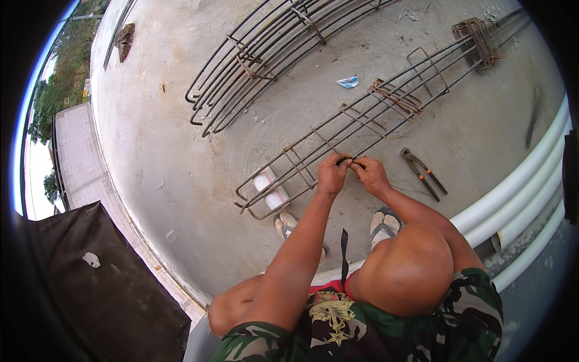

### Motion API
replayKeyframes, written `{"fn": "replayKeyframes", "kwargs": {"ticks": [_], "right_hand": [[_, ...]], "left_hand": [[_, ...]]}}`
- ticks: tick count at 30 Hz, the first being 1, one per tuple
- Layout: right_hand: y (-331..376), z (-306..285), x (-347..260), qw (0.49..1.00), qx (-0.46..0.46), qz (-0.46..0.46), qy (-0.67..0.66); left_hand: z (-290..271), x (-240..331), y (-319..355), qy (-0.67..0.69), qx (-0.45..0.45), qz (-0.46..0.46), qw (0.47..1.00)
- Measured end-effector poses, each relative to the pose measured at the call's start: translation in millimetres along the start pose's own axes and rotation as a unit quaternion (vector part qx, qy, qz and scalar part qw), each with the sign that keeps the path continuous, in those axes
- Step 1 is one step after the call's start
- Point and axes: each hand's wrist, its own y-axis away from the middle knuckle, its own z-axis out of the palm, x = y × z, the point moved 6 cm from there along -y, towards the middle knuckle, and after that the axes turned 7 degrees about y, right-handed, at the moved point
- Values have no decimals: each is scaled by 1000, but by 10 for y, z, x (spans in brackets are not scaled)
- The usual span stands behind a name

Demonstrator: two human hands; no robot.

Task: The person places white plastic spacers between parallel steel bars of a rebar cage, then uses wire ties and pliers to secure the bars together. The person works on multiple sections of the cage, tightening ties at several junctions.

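Observation:
A long rebar cage (295,161) of dark bars and square ties runs diagonally across the concrete floor. At its near long side, my left hand (330,175) and my right hand (372,176) meet with fingers closed in a pinch. Between the fingertips is something thin and dark, too small to make out; the bar edge lies right there. Under the cage's left end sits a white roll-shaped piece (271,188). To the right of my right hand, end-cutting pincers (423,174) with orange-marked black handles lie on the floor.
Several bent rebars (259,60) lie farther off. Loose rusty stirrups (395,98) and a larger stirrup bundle (476,42) rest on the cage. White pipes (512,199) line the right side. A blue-white wrapper (348,81) lies beyond the cage. Dark sheeting (102,289) hangs at lower left.

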Motion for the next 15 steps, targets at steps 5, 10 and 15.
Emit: {"fn": "replayKeyframes", "kwargs": {"ticks": [5, 10, 15], "right_hand": [[1, 3, -61, 999, 18, -26, 24], [1, -7, -61, 999, 36, -28, 20], [13, 40, -79, 992, 60, -98, 47]], "left_hand": [[-3, 147, 55, -131, 73, 44, 988], [-2, 322, 145, -229, 147, 91, 958], [83, 384, 135, -240, 94, 88, 962]]}}
